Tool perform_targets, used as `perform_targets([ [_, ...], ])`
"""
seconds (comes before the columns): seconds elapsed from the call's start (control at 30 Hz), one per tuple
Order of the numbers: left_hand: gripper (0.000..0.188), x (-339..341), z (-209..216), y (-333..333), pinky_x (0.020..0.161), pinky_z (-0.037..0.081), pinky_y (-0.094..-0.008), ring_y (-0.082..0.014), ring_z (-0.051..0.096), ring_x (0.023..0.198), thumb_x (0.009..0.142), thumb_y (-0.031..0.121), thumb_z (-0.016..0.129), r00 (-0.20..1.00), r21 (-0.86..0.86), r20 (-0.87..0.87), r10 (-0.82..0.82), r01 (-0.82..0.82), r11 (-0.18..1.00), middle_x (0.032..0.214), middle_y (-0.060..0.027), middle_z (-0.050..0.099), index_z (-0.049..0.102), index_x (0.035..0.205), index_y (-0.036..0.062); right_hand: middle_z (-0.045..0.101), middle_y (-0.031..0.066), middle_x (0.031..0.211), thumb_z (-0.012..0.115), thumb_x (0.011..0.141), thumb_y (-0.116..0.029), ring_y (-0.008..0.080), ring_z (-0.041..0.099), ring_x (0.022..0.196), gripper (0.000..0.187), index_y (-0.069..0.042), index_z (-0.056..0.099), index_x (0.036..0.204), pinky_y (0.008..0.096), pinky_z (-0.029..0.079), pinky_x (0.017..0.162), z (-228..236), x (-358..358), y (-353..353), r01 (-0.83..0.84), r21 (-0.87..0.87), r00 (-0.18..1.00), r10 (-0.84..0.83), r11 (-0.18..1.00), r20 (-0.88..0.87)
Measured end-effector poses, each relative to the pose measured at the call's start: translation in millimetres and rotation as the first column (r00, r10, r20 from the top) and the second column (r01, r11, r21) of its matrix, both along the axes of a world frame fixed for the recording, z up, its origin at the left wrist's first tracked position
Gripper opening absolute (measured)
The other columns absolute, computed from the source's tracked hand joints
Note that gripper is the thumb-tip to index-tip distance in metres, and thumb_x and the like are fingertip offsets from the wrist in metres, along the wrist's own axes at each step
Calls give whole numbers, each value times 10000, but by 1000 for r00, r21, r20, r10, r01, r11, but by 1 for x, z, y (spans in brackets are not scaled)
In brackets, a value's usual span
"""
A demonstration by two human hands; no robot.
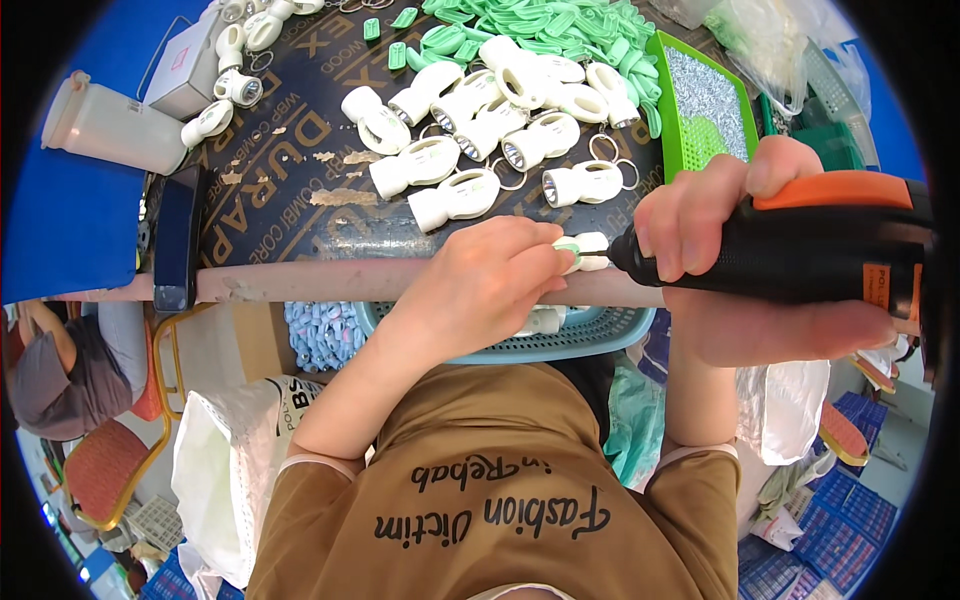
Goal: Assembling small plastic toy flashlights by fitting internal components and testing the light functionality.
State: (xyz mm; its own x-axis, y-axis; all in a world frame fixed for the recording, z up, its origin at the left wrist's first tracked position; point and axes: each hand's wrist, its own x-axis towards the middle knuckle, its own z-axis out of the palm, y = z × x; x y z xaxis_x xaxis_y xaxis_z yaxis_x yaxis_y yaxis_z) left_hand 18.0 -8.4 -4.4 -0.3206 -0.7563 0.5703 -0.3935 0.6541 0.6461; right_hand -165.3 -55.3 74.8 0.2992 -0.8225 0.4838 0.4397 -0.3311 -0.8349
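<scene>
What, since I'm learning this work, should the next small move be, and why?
Probably run the black power tool briefly: its nose points at the small white piece close by, the left hand pinches that piece, and the right hand grips the tool.

Spans the upper frame as a dark, scuffed surface (285,150); bears white flashlights (488,130) at upper centre and upper left, green plastic pieces (570,28) at top centre, a bright green tray (674,120) at upper right.
</scene>
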Motion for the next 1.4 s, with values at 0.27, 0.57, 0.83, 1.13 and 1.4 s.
perform_targets([
  [0.27, 241, -1, -2, 1, 632, 526, -343, -273, 642, 764, 648, -24, 722, 1000, 2, -9, 18, -18, 1000, 898, -120, 650, 651, 869, 40, 509, 42, 617, 440, 548, -927, 147, 449, 457, 948, -97, 463, 1005, 286, 397, 482, 0, 4, -3, -56, -84, 998, 53, 995, -39],
  [0.57, 256, 0, -1, 1, 647, 533, -343, -281, 644, 775, 643, -36, 692, 998, 1, 44, 35, -35, 999, 901, -141, 645, 662, 887, 38, 506, 43, 620, 452, 562, -912, 146, 446, 468, 930, -98, 469, 1012, 287, 395, 492, -5, 21, 11, -57, -69, 996, 62, 996, 68],
  [0.83, 241, -1, -1, 3, 641, 528, -340, -276, 646, 781, 657, -8, 720, 999, -14, 36, 22, -22, 1000, 908, -131, 654, 662, 886, 39, 501, 54, 644, 431, 660, -865, 154, 456, 529, 889, -82, 481, 1077, 311, 397, 530, -8, 18, 20, 112, 39, 960, -118, 993, 255],
  [1.13, 188, 0, 1, 7, 665, 525, -333, -269, 640, 802, 707, 68, 726, 998, 25, -48, 46, -45, 999, 947, -120, 653, 645, 875, 48, 536, 156, 1086, 522, 897, -493, 303, 509, 1063, 552, -43, 445, 1207, 474, 405, 948, -24, -26, -22, 546, -97, 827, -518, 832, 218],
  [1.4, 363, -2, 27, 24, 705, 534, -305, -233, 666, 833, 697, 34, 761, 879, 188, -477, 32, 66, 980, 1025, -120, 656, 575, 1008, 47, 571, 162, 1024, 447, 916, -419, 285, 528, 979, 494, 36, 566, 1068, 360, 425, 830, -22, -9, 56, 395, -394, 635, -556, 830, -536],
])
